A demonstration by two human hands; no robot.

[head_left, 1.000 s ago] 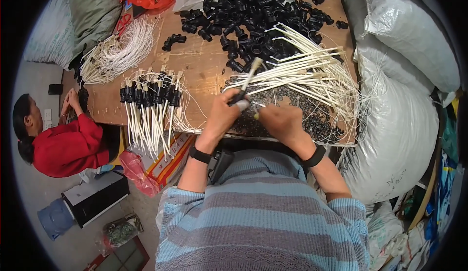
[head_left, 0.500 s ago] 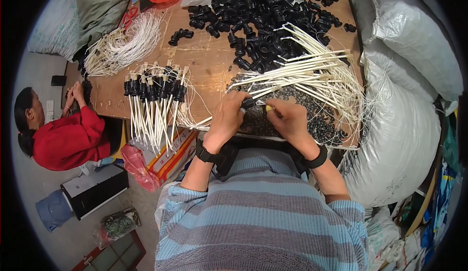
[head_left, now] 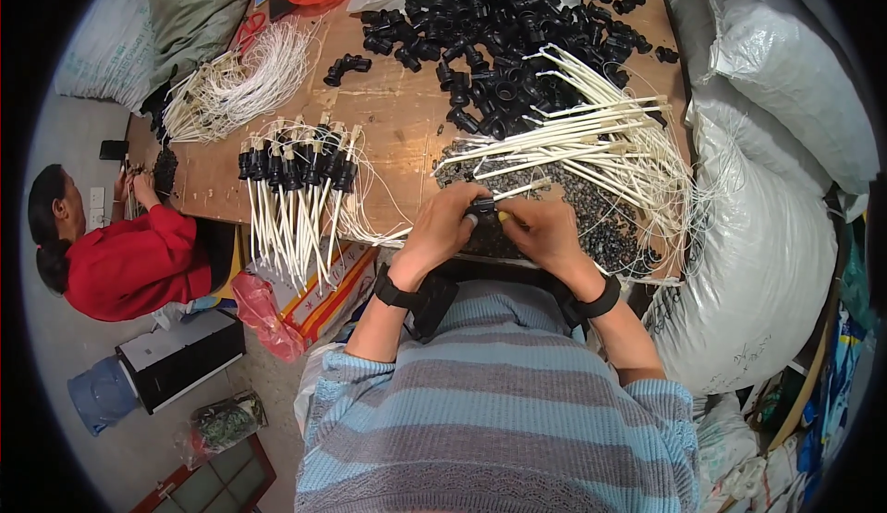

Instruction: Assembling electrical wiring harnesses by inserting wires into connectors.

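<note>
In the head view, the person's left hand is closed around a black fitting, held just above the near edge of the bench, in front of the striped sweater. The right hand is curled, thumb and forefinger together at the fitting's right end; whether they grip the fitting itself or something thin at it cannot be told. Just beyond the two hands, a white tube with a tan tip slants up to the right; its join with the fitting is hidden.

Beyond and to the right of the hands, long white tubes lie crosswise in a loose pile, thin wires trailing from their right ends, with small dark pieces scattered under and beside them. Farther back is a heap of black fittings. To the left, a row of black-collared white tubes overhangs the bench edge, and behind it lies a hank of white wire.

Bulging white sacks stand along the right side. At far left, a co-worker in a red top sits with both hands raised at the bench.
</note>
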